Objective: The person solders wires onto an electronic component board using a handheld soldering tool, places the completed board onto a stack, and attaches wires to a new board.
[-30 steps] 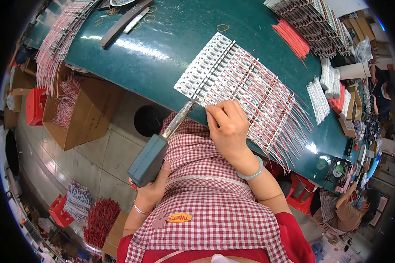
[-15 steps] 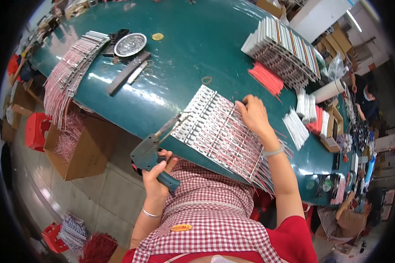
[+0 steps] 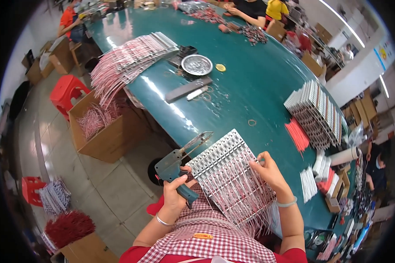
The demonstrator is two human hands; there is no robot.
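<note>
My left hand (image 3: 176, 196) is closed round the handle of a teal and grey soldering gun (image 3: 169, 165), its narrow tip pointing up and right over the table. To its right, a panel (image 3: 232, 175) of parallel strips with small metal parts and pink and white wires lies slanted at the table's near edge. The wires trail down against the checked apron (image 3: 206, 223). My right hand (image 3: 270, 175) grips the panel's right edge between thumb and fingers; some fingertips are hidden. My left fingertips come close to the panel's left corner; whether they touch it cannot be made out.
Stacked wired panels stand on the green table (image 3: 250, 96) at far left (image 3: 131, 61) and right (image 3: 316, 114). A metal dish (image 3: 196, 65), a dark bar (image 3: 188, 90) and red tubes (image 3: 297, 135) lie between. A carton of wires (image 3: 101, 127) stands left. Other people sit at far edges.
The view has swung, so the table's far end shows. The panel has turned and come nearer my body, with my right hand still at its right edge. The soldering gun stays in my left hand.
</note>
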